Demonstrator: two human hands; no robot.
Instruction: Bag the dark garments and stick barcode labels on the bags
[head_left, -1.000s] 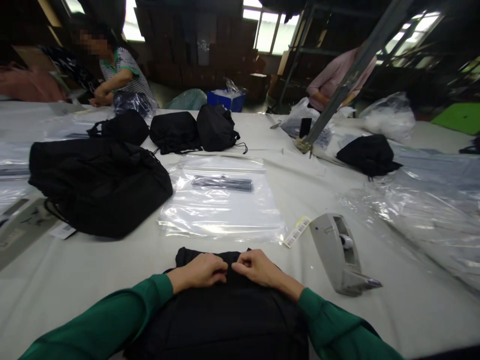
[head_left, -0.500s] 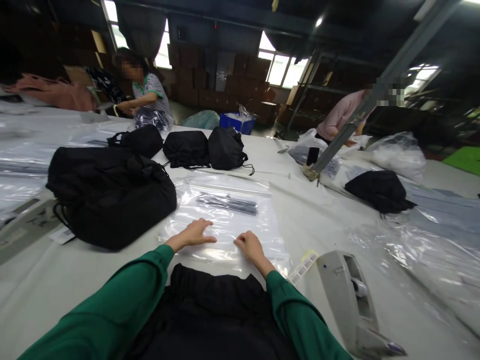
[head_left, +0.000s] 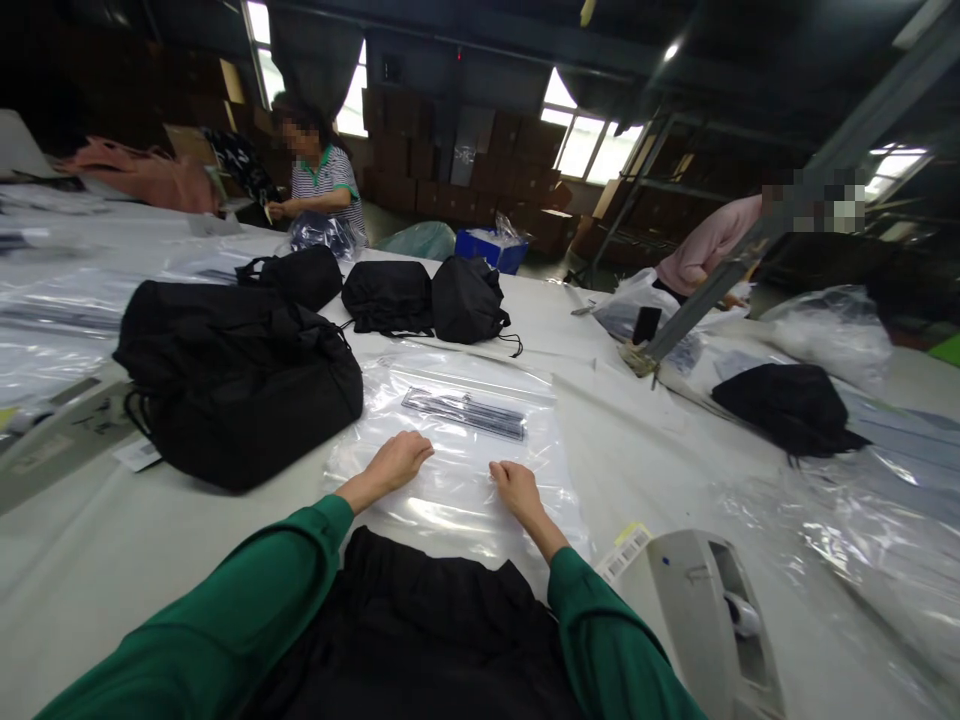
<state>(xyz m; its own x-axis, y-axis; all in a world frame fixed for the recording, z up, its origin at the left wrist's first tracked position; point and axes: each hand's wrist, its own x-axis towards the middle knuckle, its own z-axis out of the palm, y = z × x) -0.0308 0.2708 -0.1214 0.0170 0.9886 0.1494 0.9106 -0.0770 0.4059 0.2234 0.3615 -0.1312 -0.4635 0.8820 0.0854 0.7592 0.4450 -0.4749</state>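
A clear plastic zip bag with a printed dark text panel lies flat on the table in front of me. My left hand is over its left half, fingers pressed together, pinching the film. Across from it, my right hand is closed as well, thumb and fingertips on the bag's right half. The exact folds between the fingertips are too small to see. Right below the bag, nearest my body, rests gathered black fabric. A large black drawstring bag stands to the left of my left hand.
A grey tape dispenser and barcode labels sit at my right. Several smaller black bags stand farther back. Clear plastic bags lie at the far right. A metal post rises there. Two people work across the table.
My left hand has gone from spread fingers to fingers closed together on the plastic bag. The right hand stays closed. The view has swung slightly left.
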